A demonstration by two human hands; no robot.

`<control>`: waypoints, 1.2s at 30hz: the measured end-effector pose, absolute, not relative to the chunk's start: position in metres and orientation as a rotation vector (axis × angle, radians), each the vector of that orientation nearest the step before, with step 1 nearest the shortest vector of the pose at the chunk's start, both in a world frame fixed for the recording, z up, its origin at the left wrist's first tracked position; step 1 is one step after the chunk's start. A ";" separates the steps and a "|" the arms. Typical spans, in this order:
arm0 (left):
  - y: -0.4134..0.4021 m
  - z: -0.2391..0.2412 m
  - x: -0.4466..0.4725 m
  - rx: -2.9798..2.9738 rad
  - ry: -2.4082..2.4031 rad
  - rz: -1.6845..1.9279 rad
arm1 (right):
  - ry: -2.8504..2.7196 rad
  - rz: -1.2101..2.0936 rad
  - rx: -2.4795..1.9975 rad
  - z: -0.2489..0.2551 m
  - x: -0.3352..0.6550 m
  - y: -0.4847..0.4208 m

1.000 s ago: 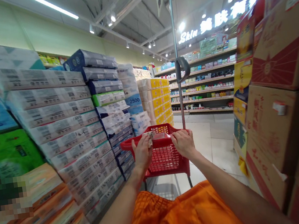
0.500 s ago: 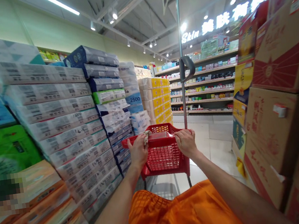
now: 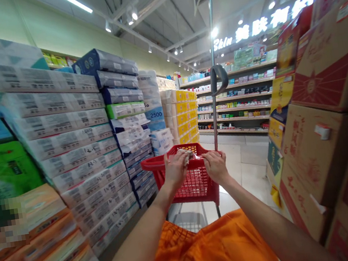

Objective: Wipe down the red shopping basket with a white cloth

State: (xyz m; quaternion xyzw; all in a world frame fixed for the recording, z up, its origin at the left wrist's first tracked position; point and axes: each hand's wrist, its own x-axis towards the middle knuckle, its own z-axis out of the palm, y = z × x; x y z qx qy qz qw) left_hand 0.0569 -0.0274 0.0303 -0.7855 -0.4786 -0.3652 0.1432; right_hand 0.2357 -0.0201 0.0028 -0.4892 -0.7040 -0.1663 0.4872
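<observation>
A red plastic shopping cart [image 3: 198,187] stands straight in front of me, with its back rim at my hands. My left hand [image 3: 176,171] is closed on a crumpled whitish wipe [image 3: 184,153] and rests with it on the middle of the rim. On the rim's right end, close to a tall metal pole [image 3: 216,124], my right hand [image 3: 215,165] has its fingers curled over the edge. A grey loop handle [image 3: 218,79] is fixed higher up the pole. Most of the cart's inside is hidden by the rim and my hands.
Tall stacks of wrapped paper packs [image 3: 74,138] line the left side, with yellow-and-white packs [image 3: 181,116] beyond. Cardboard cartons [image 3: 309,150] are piled close on the right. Shelves of small goods [image 3: 240,95] cross the far end of the tiled aisle [image 3: 247,167].
My left hand has slid right along the rim with the wipe, from the left corner to the middle. My right hand keeps its place. The stacks on the left shift slightly in view.
</observation>
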 end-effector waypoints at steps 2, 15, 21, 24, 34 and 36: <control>-0.027 0.032 0.055 -2.288 -1.356 -1.024 | -1.719 -0.402 -1.183 0.003 0.237 -0.020; -0.029 0.035 0.097 -2.351 -1.231 -0.979 | -1.697 -0.361 -1.099 0.000 0.242 -0.019; -0.023 0.039 0.057 -2.086 -1.599 -1.099 | -1.667 -0.304 -1.079 0.000 0.243 -0.019; -0.026 0.037 0.074 -2.173 -1.444 -1.033 | -1.655 -0.328 -1.067 -0.002 0.241 -0.018; -0.025 0.035 0.052 -2.076 -1.571 -1.101 | -1.659 -0.331 -1.067 -0.002 0.242 -0.018; -0.026 0.035 0.054 -2.083 -1.555 -1.094 | -1.653 -0.334 -1.068 -0.002 0.241 -0.018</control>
